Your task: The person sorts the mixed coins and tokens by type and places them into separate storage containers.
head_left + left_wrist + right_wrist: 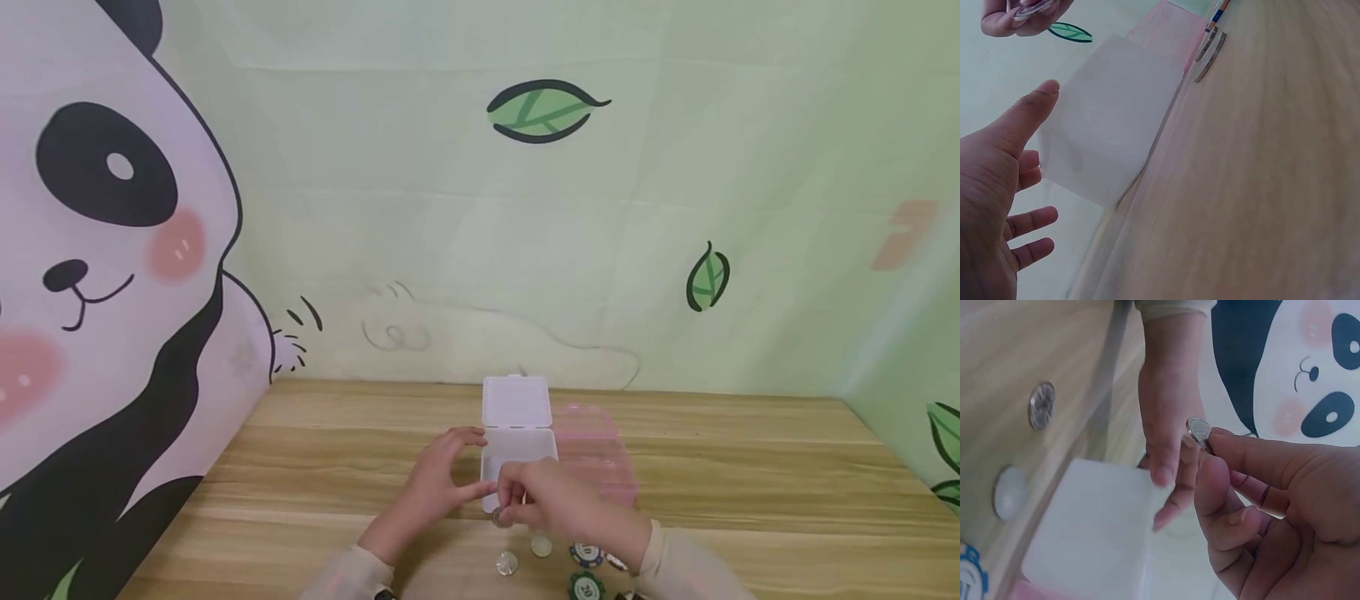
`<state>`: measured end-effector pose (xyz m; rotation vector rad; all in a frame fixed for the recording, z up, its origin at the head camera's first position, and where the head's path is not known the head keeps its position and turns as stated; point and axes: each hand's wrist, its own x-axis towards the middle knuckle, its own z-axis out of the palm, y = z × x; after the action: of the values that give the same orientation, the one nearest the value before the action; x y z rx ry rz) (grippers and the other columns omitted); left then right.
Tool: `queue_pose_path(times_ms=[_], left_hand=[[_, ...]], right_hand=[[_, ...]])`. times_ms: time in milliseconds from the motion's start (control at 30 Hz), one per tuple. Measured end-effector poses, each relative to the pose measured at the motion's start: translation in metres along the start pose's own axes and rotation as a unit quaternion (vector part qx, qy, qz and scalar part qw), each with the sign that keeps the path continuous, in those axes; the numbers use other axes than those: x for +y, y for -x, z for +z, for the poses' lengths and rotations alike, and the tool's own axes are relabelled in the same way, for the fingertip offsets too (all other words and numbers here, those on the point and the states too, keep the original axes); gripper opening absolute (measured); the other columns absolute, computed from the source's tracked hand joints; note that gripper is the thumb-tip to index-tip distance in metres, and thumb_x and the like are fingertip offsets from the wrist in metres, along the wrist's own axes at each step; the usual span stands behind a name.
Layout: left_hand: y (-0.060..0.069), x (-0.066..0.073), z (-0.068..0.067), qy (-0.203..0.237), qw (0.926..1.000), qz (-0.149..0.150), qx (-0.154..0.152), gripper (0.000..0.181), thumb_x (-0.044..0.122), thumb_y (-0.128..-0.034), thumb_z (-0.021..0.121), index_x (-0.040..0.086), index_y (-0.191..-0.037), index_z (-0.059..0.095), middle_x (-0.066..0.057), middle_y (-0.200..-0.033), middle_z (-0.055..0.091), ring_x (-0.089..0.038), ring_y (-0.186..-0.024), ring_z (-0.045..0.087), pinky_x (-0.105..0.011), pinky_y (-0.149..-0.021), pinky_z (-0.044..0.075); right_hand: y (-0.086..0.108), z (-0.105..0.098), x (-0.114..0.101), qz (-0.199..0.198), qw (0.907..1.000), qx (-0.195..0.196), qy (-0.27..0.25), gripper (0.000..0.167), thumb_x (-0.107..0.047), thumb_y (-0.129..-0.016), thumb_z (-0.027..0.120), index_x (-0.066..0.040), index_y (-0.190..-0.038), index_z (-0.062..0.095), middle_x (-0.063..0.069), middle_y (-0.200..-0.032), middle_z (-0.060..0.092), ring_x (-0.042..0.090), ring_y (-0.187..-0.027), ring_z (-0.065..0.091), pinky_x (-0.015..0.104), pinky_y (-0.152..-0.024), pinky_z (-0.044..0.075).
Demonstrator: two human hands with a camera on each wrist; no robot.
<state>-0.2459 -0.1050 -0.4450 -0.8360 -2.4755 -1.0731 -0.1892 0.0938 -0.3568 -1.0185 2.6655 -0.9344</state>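
Observation:
A white plastic box stands on the table with its lid tipped back. At the box's left side is my left hand, thumb and fingers spread apart; whether they touch the box I cannot tell. My right hand pinches a silver coin between thumb and index finger, near the box's front edge. The left wrist view shows the left thumb beside the white box wall. Two more coins, one shiny and one paler, lie in front of the box.
Against the white box's right side is a translucent pink box. A blue-edged poker chip, a green one and another partly hidden chip lie near the right forearm. A panda-printed cloth hangs behind the wooden table.

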Motion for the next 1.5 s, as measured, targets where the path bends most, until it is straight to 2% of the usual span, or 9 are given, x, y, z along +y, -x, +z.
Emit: queue_pose_path(times_ms=[267,533,700,1000,1233,1500], left_hand=[[-0.002,0.001,-0.001,0.015,0.9995,-0.027,-0.01,0.053,0.032,-0.0735,0.082,0.013,-0.117,0.059,-0.006,-0.134,0.058,-0.027,-0.129,0.05,-0.053,-0.108,0.039],[-0.003,0.001,-0.002,0.018,0.999,-0.039,-0.017,0.053,0.034,-0.0731,0.081,0.014,-0.117,0.06,-0.006,-0.135,0.058,-0.029,-0.129,0.05,-0.058,-0.107,0.036],[-0.002,0.002,-0.002,0.019,0.9986,-0.045,-0.022,0.054,0.034,-0.0726,0.081,0.014,-0.118,0.059,-0.006,-0.135,0.057,-0.03,-0.129,0.05,-0.058,-0.108,0.035],[-0.002,0.004,-0.002,0.02,0.9987,-0.044,-0.018,0.054,0.034,-0.0723,0.081,0.013,-0.118,0.06,-0.006,-0.135,0.058,-0.03,-0.129,0.05,-0.058,-0.108,0.035],[-0.001,0.003,-0.002,0.027,0.9986,-0.041,-0.02,0.055,0.034,-0.0727,0.081,0.012,-0.119,0.06,-0.006,-0.135,0.058,-0.03,-0.129,0.05,-0.057,-0.108,0.036],[0.0,0.004,-0.002,0.027,0.9984,-0.047,-0.016,0.056,0.035,-0.073,0.081,0.012,-0.119,0.06,-0.005,-0.135,0.058,-0.029,-0.129,0.05,-0.061,-0.107,0.034]], right_hand=[[-0.008,-0.015,0.007,0.027,0.999,0.008,-0.034,0.011,-0.009,-0.086,0.068,-0.009,-0.083,0.057,-0.004,-0.071,0.058,0.002,-0.059,0.05,0.018,-0.052,0.046],[-0.017,-0.024,0.016,0.057,0.998,0.025,-0.007,0.009,-0.011,-0.089,0.066,-0.01,-0.085,0.059,-0.003,-0.075,0.06,0.008,-0.063,0.054,0.02,-0.055,0.046],[-0.024,-0.02,0.027,0.071,0.9969,0.033,-0.01,0.01,-0.011,-0.088,0.068,-0.01,-0.084,0.059,-0.003,-0.075,0.06,0.01,-0.062,0.053,0.02,-0.053,0.045],[-0.042,-0.008,0.04,0.094,0.9952,0.024,0.004,0.012,-0.006,-0.085,0.069,-0.008,-0.08,0.058,-0.001,-0.07,0.06,0.009,-0.058,0.052,0.018,-0.052,0.043],[-0.05,0.0,0.042,0.09,0.9954,0.02,0.028,0.014,-0.004,-0.083,0.071,-0.008,-0.077,0.058,0.0,-0.069,0.06,0.01,-0.06,0.051,0.019,-0.053,0.041],[-0.058,0.008,0.048,0.075,0.9933,0.009,0.088,0.019,-0.005,-0.079,0.074,-0.009,-0.072,0.057,-0.003,-0.066,0.056,0.011,-0.063,0.048,0.022,-0.057,0.04]])
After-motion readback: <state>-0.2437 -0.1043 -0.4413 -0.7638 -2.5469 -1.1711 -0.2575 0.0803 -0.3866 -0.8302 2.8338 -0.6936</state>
